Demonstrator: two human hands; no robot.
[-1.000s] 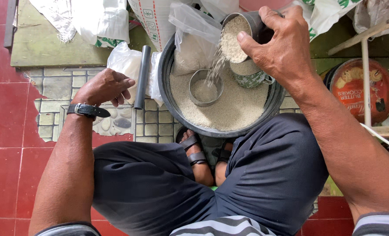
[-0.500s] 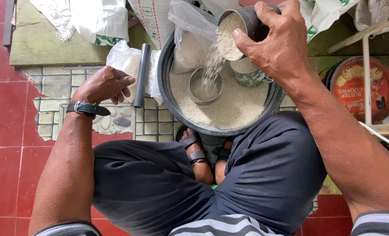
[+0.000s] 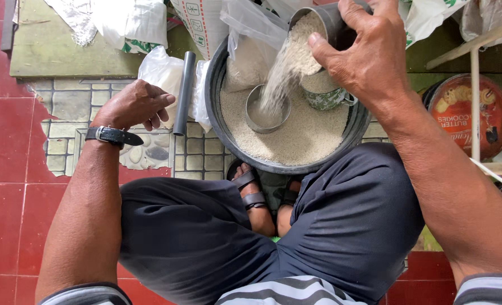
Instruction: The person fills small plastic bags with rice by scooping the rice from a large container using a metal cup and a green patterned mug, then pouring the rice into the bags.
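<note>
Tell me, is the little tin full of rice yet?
Not yet. The right hand tips a grey cup, and rice streams into the small round tin standing in the big basin. The tin looks partly filled; the cup holds more. The left hand rests empty over the floor.

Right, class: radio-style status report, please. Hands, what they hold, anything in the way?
Right hand grips tilted metal cup, rice streaming into small tin in the black basin. Left hand empty, by grey pipe. Nothing obstructing.
</note>
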